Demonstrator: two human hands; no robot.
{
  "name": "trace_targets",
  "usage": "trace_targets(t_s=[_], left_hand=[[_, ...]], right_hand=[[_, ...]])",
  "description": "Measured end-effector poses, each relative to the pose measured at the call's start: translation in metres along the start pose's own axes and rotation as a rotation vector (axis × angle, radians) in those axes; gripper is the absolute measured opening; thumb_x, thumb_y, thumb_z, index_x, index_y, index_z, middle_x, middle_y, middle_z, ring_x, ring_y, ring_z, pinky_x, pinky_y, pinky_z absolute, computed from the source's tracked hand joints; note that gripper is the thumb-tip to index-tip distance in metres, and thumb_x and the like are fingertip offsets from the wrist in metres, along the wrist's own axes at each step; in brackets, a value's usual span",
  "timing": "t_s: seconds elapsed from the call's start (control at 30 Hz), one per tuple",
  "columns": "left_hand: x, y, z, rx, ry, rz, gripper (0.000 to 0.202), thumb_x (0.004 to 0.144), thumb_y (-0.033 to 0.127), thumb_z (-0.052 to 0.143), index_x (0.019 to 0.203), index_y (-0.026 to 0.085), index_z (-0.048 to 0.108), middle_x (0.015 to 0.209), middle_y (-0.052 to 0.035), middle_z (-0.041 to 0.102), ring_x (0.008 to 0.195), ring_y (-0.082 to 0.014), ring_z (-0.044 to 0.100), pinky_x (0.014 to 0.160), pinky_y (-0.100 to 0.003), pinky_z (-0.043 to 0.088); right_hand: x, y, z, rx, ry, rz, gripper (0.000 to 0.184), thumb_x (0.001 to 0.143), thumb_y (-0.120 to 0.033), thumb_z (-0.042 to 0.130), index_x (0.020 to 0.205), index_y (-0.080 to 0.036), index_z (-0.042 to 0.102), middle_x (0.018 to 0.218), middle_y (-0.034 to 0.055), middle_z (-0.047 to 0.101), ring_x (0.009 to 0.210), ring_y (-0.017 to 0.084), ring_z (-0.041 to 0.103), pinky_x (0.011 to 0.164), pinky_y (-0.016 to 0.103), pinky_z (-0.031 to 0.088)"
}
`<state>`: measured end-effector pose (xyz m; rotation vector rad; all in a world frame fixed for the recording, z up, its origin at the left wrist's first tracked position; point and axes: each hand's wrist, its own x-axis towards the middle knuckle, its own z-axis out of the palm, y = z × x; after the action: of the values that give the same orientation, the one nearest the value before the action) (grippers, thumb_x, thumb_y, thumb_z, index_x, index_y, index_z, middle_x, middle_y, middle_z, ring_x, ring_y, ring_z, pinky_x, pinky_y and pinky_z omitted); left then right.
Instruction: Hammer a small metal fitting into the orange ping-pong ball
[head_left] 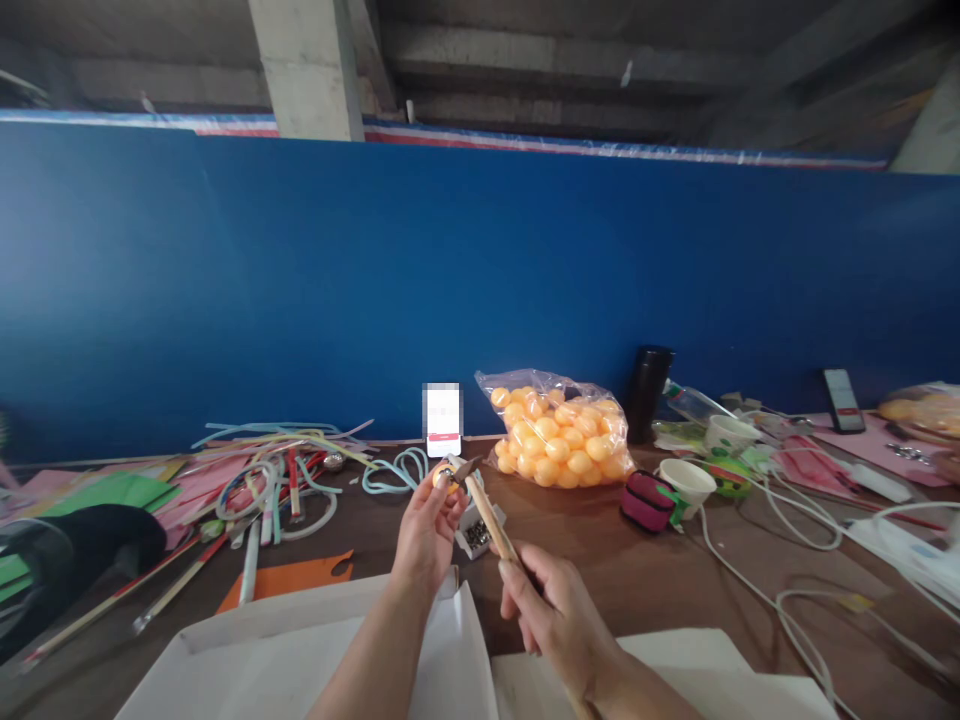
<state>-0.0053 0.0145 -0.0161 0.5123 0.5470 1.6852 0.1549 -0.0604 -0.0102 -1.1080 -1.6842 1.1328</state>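
Note:
My left hand (pixel 426 530) is closed around a small orange ball (pixel 441 483), held up in the fingertips; something dark and metallic shows on the ball's top. In my right hand (pixel 546 598) is the wooden handle of a small hammer (pixel 489 515), gripped low down. The hammer's dark metal head is right beside the ball, and I cannot tell whether the two touch. Just behind my hands sits a small white box (pixel 475 532) with many little metal pieces in it, partly covered by the handle.
A clear bag of orange balls (pixel 559 440) lies at the back, beside a propped phone (pixel 443 420) and a black bottle (pixel 648 392). Tubes and coloured paper (pixel 142 495) crowd the left. Cups (pixel 686 488) and cables are at right; a white box lid (pixel 300 655) lies in front.

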Motion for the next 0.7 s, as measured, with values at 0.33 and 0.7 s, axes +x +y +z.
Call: trace_targets(t_s=[0.33, 0.7], left_hand=[[-0.0009, 0.0005, 0.0007, 0.0, -0.023, 0.005, 0.029, 0.073, 0.019, 0.075, 0.1, 0.016, 0.068, 0.086, -0.0038, 0.069, 0.068, -0.0088, 0.064, 0.071, -0.021, 0.054], [-0.0053, 0.0041, 0.0059, 0.003, -0.09, -0.035, 0.036, 0.071, 0.015, 0.075, 0.106, 0.019, 0.066, 0.097, -0.0031, 0.069, 0.077, -0.0094, 0.065, 0.075, -0.02, 0.053]], right_hand=[[0.0007, -0.0002, -0.0014, 0.036, 0.025, 0.003, 0.04, 0.093, -0.049, 0.043, 0.109, -0.015, 0.057, 0.064, -0.0027, 0.057, 0.038, 0.005, 0.045, 0.036, 0.016, 0.032], [0.0017, -0.0013, -0.0026, 0.139, 0.054, 0.03, 0.044, 0.092, -0.052, 0.045, 0.113, -0.015, 0.055, 0.064, -0.0027, 0.057, 0.036, 0.004, 0.044, 0.035, 0.015, 0.031]])
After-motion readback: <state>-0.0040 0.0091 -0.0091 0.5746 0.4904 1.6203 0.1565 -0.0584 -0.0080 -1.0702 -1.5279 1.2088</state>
